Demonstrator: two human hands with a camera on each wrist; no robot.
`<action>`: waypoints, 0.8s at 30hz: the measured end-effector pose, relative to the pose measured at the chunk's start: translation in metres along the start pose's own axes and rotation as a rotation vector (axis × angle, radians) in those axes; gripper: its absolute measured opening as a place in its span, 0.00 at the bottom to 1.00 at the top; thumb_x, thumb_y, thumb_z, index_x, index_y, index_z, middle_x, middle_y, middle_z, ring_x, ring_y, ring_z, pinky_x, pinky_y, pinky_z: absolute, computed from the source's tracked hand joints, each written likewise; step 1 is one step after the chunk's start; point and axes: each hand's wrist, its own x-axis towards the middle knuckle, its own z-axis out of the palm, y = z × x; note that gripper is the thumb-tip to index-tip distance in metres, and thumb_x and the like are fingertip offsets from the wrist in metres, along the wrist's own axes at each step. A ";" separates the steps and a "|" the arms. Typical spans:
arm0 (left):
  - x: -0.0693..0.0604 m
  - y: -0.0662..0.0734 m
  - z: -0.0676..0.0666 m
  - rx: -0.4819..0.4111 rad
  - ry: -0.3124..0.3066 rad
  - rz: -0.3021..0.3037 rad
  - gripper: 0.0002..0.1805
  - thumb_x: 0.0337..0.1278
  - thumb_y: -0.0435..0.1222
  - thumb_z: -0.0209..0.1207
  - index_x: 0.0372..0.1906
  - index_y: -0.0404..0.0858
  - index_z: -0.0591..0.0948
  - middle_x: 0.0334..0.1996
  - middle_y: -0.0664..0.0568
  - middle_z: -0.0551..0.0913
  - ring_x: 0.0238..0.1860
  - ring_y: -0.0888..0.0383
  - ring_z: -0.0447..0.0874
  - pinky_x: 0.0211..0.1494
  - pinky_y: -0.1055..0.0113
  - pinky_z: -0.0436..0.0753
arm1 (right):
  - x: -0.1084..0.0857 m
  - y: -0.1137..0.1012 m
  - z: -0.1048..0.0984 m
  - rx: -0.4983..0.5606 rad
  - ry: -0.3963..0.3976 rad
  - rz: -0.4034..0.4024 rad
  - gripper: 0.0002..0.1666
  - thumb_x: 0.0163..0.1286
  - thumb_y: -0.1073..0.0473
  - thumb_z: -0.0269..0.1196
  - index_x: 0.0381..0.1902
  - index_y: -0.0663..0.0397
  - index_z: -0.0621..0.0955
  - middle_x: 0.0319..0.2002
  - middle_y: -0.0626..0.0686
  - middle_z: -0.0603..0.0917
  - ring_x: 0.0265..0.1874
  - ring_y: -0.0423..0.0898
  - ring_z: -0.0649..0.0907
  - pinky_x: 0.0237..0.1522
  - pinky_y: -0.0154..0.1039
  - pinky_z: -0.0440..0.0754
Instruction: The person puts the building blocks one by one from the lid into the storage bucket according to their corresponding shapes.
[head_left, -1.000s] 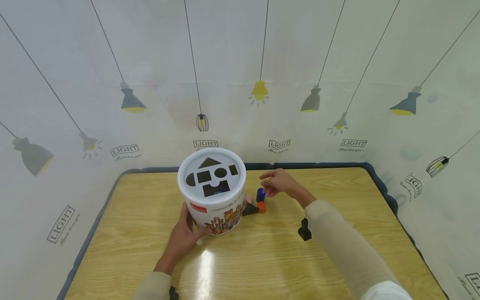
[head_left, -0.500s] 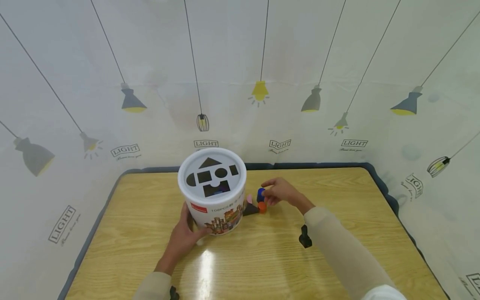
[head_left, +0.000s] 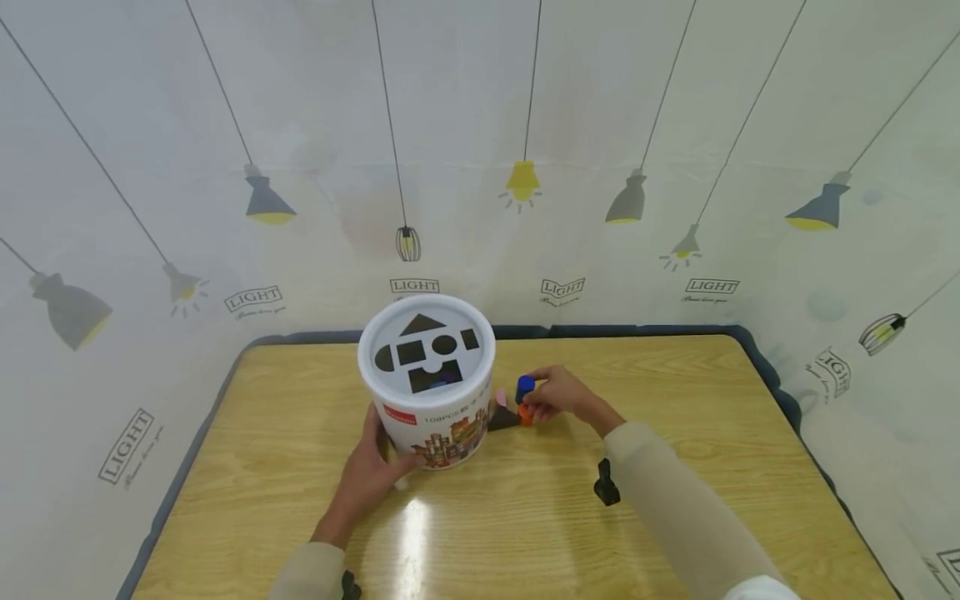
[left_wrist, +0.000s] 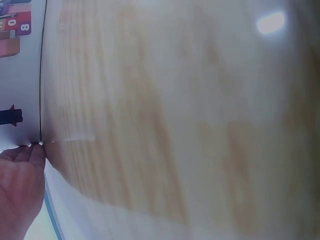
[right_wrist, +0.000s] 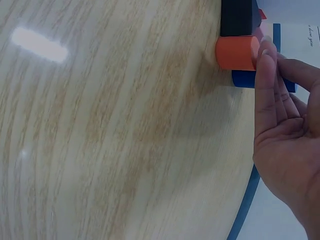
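Observation:
A white toy-block bucket [head_left: 442, 421], with shaped holes in its lid [head_left: 423, 350], stands on the table. My left hand [head_left: 367, 475] holds its lower left side, thumb at the front and fingers behind; in the left wrist view, the fingertips [left_wrist: 36, 152] meet its wall. To the bucket's right, my right hand [head_left: 562, 393] pinches a blue cylinder block [head_left: 524, 388]. In the right wrist view, the thumb [right_wrist: 266, 85] passes close by an orange block [right_wrist: 237, 52], partly covering the blue one. A black block [head_left: 504, 417] and a pink block [head_left: 502, 398] sit beside them.
The wooden table [head_left: 480, 533] has a dark blue edging [head_left: 637, 330] along its back. Behind and beside it hangs a pale wall covering [head_left: 465, 167] printed with lamps. Black wrist straps show under both sleeves [head_left: 660, 475].
My right hand has come down and toward me, from hovering by the blue cylinder block to pinching it; the block now leans slightly. The left hand stays on the bucket.

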 end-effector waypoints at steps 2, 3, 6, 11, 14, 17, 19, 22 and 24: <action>0.000 0.000 0.000 -0.005 0.001 0.002 0.66 0.37 0.58 0.73 0.74 0.72 0.37 0.76 0.61 0.53 0.76 0.55 0.50 0.78 0.51 0.55 | 0.000 0.000 0.002 0.001 0.006 0.008 0.32 0.66 0.64 0.63 0.66 0.67 0.69 0.27 0.56 0.86 0.20 0.45 0.85 0.30 0.44 0.89; 0.000 0.000 0.000 -0.005 0.001 0.003 0.66 0.37 0.59 0.73 0.74 0.72 0.37 0.76 0.61 0.53 0.76 0.55 0.50 0.78 0.51 0.55 | -0.001 0.000 0.002 0.002 0.008 0.009 0.31 0.66 0.64 0.63 0.66 0.67 0.70 0.27 0.56 0.86 0.20 0.45 0.85 0.30 0.44 0.89; 0.001 -0.001 0.001 -0.004 0.004 0.004 0.65 0.37 0.59 0.73 0.74 0.72 0.38 0.76 0.61 0.53 0.76 0.55 0.50 0.78 0.51 0.54 | -0.001 0.000 0.003 0.008 0.001 0.009 0.28 0.67 0.65 0.62 0.64 0.68 0.72 0.28 0.57 0.86 0.21 0.47 0.85 0.32 0.46 0.89; 0.000 -0.001 0.000 0.001 0.006 0.004 0.65 0.36 0.59 0.73 0.74 0.72 0.38 0.76 0.61 0.54 0.76 0.55 0.51 0.78 0.51 0.54 | 0.000 0.000 0.003 0.006 0.004 0.011 0.25 0.68 0.65 0.61 0.61 0.68 0.74 0.28 0.57 0.86 0.21 0.47 0.85 0.36 0.51 0.89; 0.000 0.000 0.000 0.006 0.005 0.006 0.65 0.36 0.60 0.73 0.74 0.72 0.38 0.76 0.61 0.54 0.76 0.55 0.51 0.78 0.51 0.54 | 0.000 0.001 0.003 0.008 0.015 0.013 0.24 0.68 0.65 0.61 0.60 0.67 0.75 0.27 0.56 0.86 0.21 0.45 0.85 0.35 0.48 0.89; 0.000 0.000 0.000 0.005 0.003 0.009 0.65 0.36 0.60 0.73 0.74 0.72 0.38 0.76 0.61 0.54 0.76 0.55 0.51 0.78 0.51 0.54 | 0.000 0.001 0.002 0.014 0.019 0.009 0.21 0.68 0.65 0.61 0.57 0.67 0.76 0.27 0.56 0.86 0.21 0.46 0.85 0.35 0.48 0.89; 0.000 0.000 0.000 0.007 0.003 0.007 0.66 0.36 0.60 0.73 0.74 0.72 0.37 0.76 0.60 0.54 0.76 0.55 0.51 0.78 0.52 0.54 | -0.001 0.000 0.001 0.014 0.019 0.002 0.20 0.68 0.65 0.60 0.56 0.67 0.76 0.27 0.57 0.86 0.21 0.46 0.85 0.35 0.48 0.89; 0.000 0.001 0.000 0.015 0.004 0.002 0.66 0.36 0.61 0.73 0.74 0.72 0.37 0.76 0.59 0.54 0.76 0.54 0.51 0.78 0.51 0.54 | -0.001 -0.001 -0.001 0.001 0.019 -0.015 0.18 0.69 0.64 0.60 0.55 0.67 0.76 0.28 0.57 0.86 0.22 0.47 0.86 0.37 0.49 0.89; 0.000 0.001 -0.001 0.016 0.005 0.004 0.66 0.36 0.60 0.73 0.74 0.72 0.37 0.76 0.58 0.54 0.76 0.54 0.51 0.78 0.51 0.54 | -0.001 -0.003 -0.002 -0.010 0.019 -0.022 0.18 0.69 0.64 0.59 0.55 0.67 0.76 0.29 0.57 0.86 0.23 0.47 0.86 0.37 0.49 0.89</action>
